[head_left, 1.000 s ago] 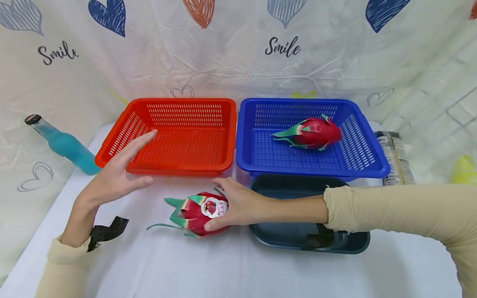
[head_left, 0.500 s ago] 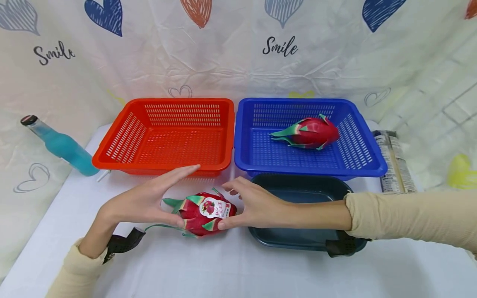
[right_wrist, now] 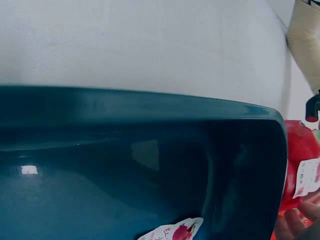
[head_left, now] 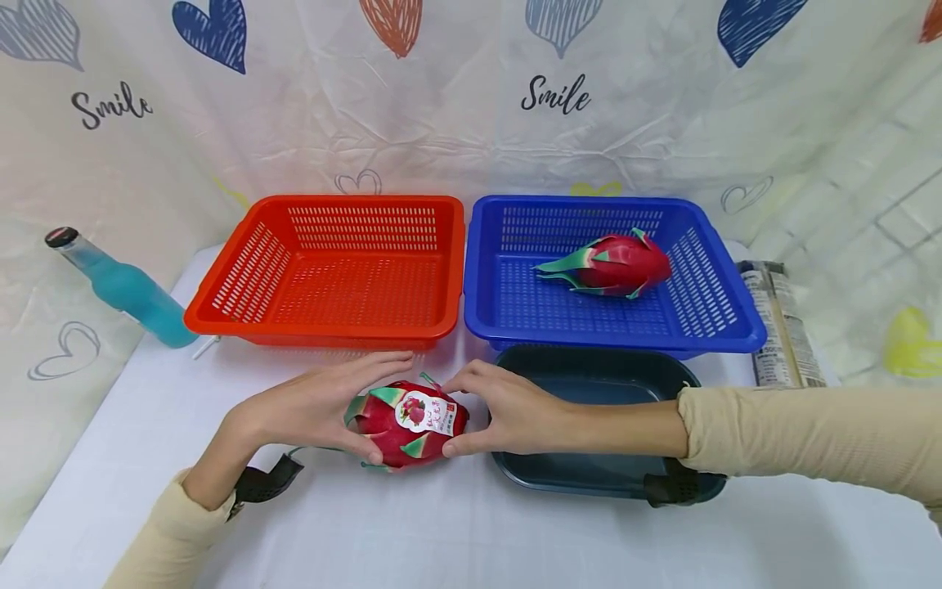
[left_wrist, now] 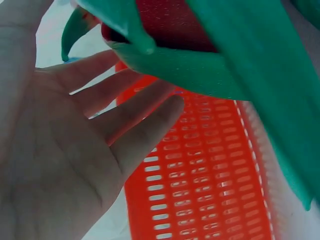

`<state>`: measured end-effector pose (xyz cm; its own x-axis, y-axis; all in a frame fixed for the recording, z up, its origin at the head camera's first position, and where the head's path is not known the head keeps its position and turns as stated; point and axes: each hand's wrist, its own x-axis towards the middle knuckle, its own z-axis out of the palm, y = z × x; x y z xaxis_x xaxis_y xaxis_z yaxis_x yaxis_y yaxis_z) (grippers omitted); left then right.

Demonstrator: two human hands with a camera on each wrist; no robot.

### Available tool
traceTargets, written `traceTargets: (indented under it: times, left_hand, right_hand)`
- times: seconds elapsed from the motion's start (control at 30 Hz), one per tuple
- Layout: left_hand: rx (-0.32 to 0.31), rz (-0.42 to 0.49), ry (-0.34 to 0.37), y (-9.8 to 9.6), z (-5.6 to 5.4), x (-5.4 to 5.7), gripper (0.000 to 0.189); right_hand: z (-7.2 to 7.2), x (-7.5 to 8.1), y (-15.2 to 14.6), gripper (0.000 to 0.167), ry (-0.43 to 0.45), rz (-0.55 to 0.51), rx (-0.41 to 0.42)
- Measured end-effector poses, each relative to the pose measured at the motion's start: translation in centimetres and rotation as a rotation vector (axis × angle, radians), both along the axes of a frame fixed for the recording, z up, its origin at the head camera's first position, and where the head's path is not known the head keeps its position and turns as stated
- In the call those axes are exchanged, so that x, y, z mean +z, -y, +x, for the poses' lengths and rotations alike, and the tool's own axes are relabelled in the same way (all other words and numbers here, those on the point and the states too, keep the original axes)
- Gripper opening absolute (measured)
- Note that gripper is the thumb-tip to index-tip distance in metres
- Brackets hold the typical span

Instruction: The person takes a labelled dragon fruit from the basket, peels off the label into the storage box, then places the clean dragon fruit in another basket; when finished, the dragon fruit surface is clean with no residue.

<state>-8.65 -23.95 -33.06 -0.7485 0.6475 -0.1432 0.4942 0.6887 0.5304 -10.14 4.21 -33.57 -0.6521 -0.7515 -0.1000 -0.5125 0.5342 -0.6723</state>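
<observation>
A red dragon fruit (head_left: 412,421) with green-tipped scales and a white label lies on the white cloth in front of the red basket, leaves to the left. My left hand (head_left: 309,417) is cupped about its leafy end, thumb at the front. In the left wrist view the left hand (left_wrist: 85,135) has long, loosely extended fingers beneath the leaves, its palm apart from the fruit. From the other side my right hand (head_left: 515,413) reaches the blunt end, thumb at the front edge and fingertips at the back. A gap shows between that palm and the fruit.
The red basket (head_left: 353,334) and blue basket (head_left: 611,337) stand side by side behind; another dragon fruit (head_left: 629,263) lies in the blue one. Below my right forearm sits a dark teal tray (head_left: 589,478), with a sticker (right_wrist: 175,232) inside. A blue bottle (head_left: 136,294) leans at left.
My left hand has come from beside the red basket, moving right and down to the fruit's leafy end. My right hand has shifted slightly right, showing more of the label. The fruit stays put.
</observation>
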Motion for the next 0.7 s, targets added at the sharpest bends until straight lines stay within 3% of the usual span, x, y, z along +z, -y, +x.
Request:
traceTargets:
  times: [0.7]
  left_hand:
    - [0.038, 0.041, 0.175, 0.2, -0.4, -1.2, 0.085]
  right_hand:
    - [0.1, -0.4, 0.8, 0.056, 0.056, -0.066, 0.019]
